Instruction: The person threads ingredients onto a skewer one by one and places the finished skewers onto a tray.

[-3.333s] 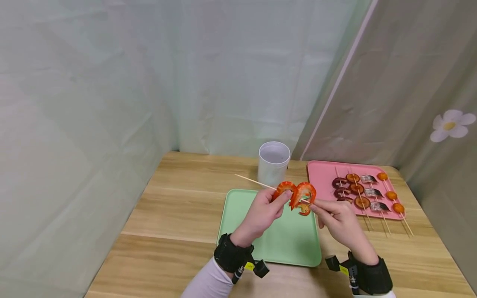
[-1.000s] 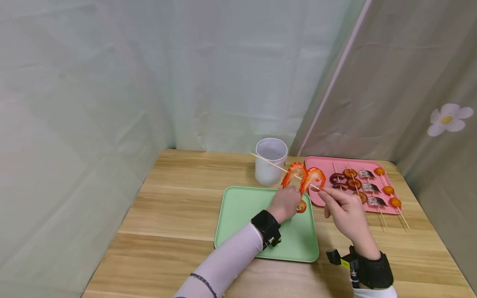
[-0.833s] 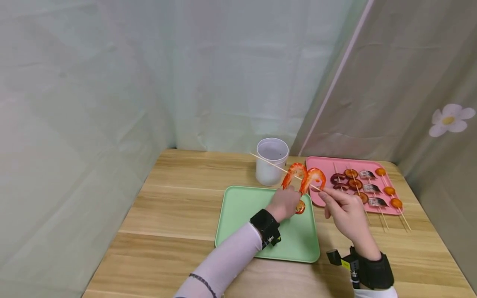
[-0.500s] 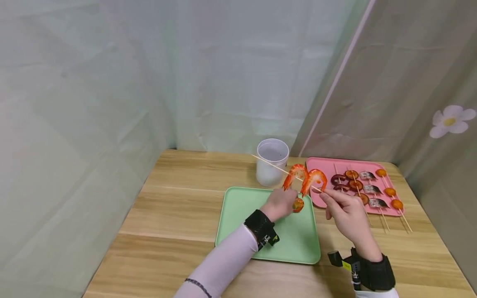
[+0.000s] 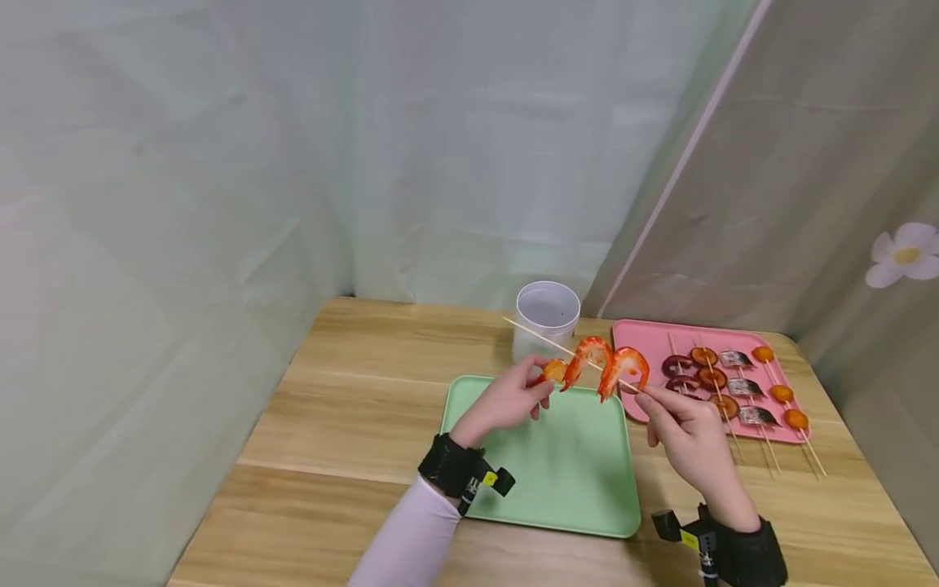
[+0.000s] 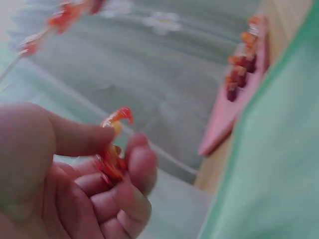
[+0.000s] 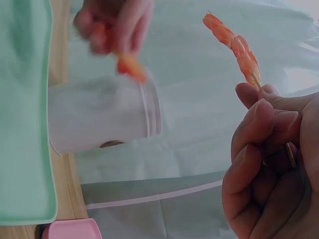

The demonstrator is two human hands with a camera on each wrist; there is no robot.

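Observation:
My right hand (image 5: 693,444) pinches a thin wooden skewer (image 5: 530,332) near its lower end. Two curled orange-red shrimp (image 5: 627,364) are threaded on it, side by side close to my fingers; its pointed end leans up to the left. Between thumb and fingers, my left hand (image 5: 502,399) holds another shrimp (image 6: 113,167), just left of the threaded ones and off the stick. In the right wrist view the left hand and its shrimp are blurred. Below both hands lies a light green tray (image 5: 565,473), with nothing visible on it.
Behind the green tray stands a white cup (image 5: 524,346). On the right, a pink tray (image 5: 638,330) bears several loaded skewers: dark purple curled pieces, brown round slices, silvery fish-like pieces and orange balls (image 5: 782,394). Pale curtains stand round the wooden table (image 5: 330,424).
My left hand has lifted a shrimp from the green tray and moved it up and left, beside the skewer. The right hand still holds the skewer with two shrimp.

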